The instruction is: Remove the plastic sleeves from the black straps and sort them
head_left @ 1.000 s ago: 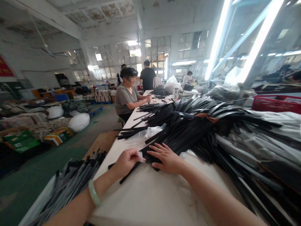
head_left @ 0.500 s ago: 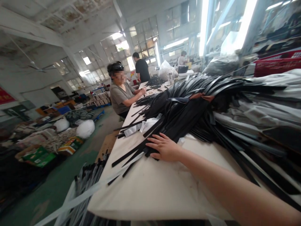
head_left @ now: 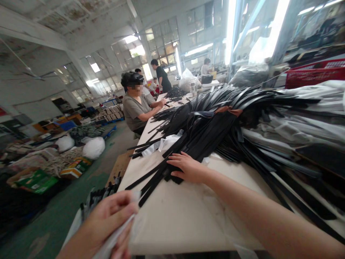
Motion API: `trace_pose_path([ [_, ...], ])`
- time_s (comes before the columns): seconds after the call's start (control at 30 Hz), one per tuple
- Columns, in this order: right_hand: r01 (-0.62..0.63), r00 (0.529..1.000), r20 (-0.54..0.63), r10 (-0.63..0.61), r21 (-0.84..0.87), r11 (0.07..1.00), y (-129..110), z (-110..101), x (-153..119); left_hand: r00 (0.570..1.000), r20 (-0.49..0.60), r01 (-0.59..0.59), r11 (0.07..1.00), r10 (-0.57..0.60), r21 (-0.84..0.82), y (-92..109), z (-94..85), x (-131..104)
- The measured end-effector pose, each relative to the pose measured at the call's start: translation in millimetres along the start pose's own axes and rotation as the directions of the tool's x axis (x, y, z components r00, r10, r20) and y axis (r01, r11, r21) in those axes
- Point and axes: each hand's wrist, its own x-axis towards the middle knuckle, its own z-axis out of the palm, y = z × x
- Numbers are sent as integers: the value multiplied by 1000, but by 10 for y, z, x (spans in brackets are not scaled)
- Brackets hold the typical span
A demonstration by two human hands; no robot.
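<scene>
At the lower left, my left hand (head_left: 111, 214) is closed, pinching a thin whitish plastic strip (head_left: 114, 235) that trails down from the fingers. My right hand (head_left: 188, 169) lies on the ends of a bundle of black flat strips (head_left: 207, 140), fingers stretched out over them. A few loose black strips (head_left: 147, 192) reach from under that hand toward the table's left edge. A brown tie (head_left: 229, 110) crosses the bundle farther up. Crumpled white wrapping (head_left: 168, 142) lies just beyond my right fingers.
The pale table (head_left: 172, 223) runs away from me. More black strips (head_left: 93, 201) stand bundled below its left edge. A seated co-worker (head_left: 137, 108) handles small pieces at the left side. White material (head_left: 296, 136) and a red crate (head_left: 314, 73) are at the right.
My left hand has come into view at the lower left, gripping the whitish strip. The long pale strip that crossed the table's corner is no longer stretched there. My right hand stays nearly in place.
</scene>
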Motion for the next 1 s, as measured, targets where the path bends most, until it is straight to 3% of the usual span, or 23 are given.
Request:
trace_pose_path([
  [0.07,-23,989,-140,49,179,984,-8,-1,40,975,220,57,996,-42,-64,53,304,343],
  [0.13,-99,937,-255,240,466,879,-12,-21,77,975,111,-184,980,191,-77,42,547,816],
  [0.17,-132,897,-255,361,625,770,-9,-40,90,959,38,-279,959,281,-40,9,625,1058],
  [0.2,-156,860,-210,465,760,631,-5,-64,99,934,-54,-354,935,355,13,-38,670,1280],
  [0.27,-195,830,-51,556,907,373,3,-109,107,882,-195,-415,903,429,112,-155,671,1618],
  [0.33,-265,840,88,536,928,262,-4,-123,108,860,-250,-415,895,444,161,-259,599,1784],
  [0.47,-370,851,206,483,888,274,-70,-4,128,842,-278,-401,880,463,253,-323,465,1769],
  [0.7,-342,839,126,529,878,334,-171,208,138,807,-292,-407,841,514,356,-309,422,1698],
  [0.77,-365,828,170,535,887,283,-179,201,126,834,-272,-434,875,480,213,-317,394,1699],
  [0.87,-366,829,205,520,903,227,-190,176,113,928,-168,-354,929,333,-109,-296,355,1681],
  [1.0,-353,872,172,458,869,346,-192,165,104,984,-29,-176,912,178,-371,-234,322,1630],
])
